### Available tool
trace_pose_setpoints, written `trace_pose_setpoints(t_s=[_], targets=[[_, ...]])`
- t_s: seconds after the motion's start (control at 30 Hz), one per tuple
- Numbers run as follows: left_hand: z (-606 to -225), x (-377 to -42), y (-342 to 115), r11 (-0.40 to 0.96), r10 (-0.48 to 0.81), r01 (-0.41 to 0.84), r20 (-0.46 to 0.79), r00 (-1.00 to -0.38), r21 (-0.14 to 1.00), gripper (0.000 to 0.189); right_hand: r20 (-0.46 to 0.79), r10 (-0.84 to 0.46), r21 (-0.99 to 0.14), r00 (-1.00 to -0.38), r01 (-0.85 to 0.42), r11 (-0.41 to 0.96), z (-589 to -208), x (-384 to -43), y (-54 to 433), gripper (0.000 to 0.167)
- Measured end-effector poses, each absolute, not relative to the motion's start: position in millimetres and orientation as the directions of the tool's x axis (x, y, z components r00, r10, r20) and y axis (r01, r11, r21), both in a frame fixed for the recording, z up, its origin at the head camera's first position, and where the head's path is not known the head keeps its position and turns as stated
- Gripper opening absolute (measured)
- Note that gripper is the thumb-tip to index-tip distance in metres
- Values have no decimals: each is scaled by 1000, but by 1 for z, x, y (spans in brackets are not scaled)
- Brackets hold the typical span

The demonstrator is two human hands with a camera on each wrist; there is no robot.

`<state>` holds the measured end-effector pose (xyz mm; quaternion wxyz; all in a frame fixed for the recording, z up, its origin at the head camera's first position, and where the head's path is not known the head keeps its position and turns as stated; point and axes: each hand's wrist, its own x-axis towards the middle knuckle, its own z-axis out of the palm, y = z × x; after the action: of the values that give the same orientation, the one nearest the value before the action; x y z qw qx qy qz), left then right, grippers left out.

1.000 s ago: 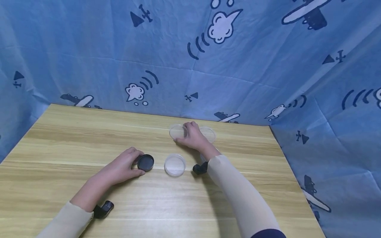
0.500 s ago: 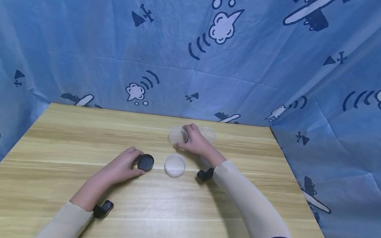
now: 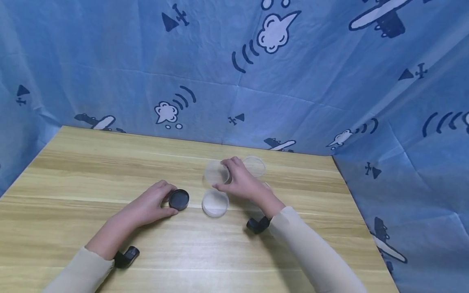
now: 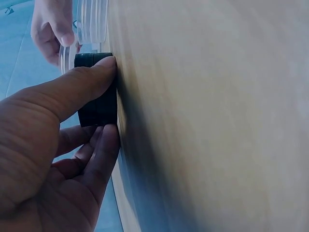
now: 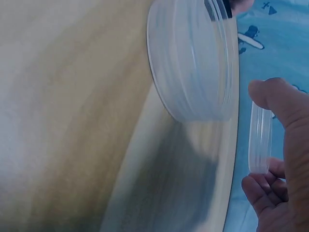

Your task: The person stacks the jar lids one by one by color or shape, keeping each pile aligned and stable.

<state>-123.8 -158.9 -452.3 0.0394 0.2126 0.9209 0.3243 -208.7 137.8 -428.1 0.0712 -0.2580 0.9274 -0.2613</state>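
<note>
In the head view, my left hand holds a black round container by its side, standing on the table. Thumb and fingers pinch that same black container in the left wrist view. My right hand grips a shallow clear plastic lid between thumb and fingers. The right wrist view has this lid held above the tabletop, apart from a clear round jar. That clear jar stands between the two hands, just in front of the held lid.
Behind my right hand lies another clear round piece. A further clear piece is mostly hidden under the right wrist. The wooden table ends at a blue patterned curtain at the back and right.
My right hand has lifted the clear lid and brought it nearer to me, towards the clear jar. My left hand has stayed on the black container.
</note>
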Motion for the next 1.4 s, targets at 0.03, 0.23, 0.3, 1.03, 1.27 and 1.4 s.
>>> trace_pose_setpoints(t_s=[0.03,0.23,0.3,1.03,1.27,1.4], targets=[[-452,-124,-159,699,418,367,65,-906,613,53,6,-519,-519,-855,-447,729,-427,-206,138,77],[-453,-125,-160,699,422,373,68,-904,610,52,17,-543,-487,-840,-481,729,-425,-194,139,78],[-453,-125,-160,698,421,373,71,-904,612,52,15,-549,-482,-836,-487,728,-424,-191,141,78],[-453,-124,-160,693,421,379,83,-903,613,51,6,-605,-480,-796,-533,697,-426,-152,151,79],[-452,-123,-158,699,418,367,65,-906,613,52,16,-620,-467,-784,-554,689,-429,-149,153,78],[-451,-122,-159,703,413,358,56,-909,614,52,17,-621,-463,-783,-557,690,-432,-147,152,78]])
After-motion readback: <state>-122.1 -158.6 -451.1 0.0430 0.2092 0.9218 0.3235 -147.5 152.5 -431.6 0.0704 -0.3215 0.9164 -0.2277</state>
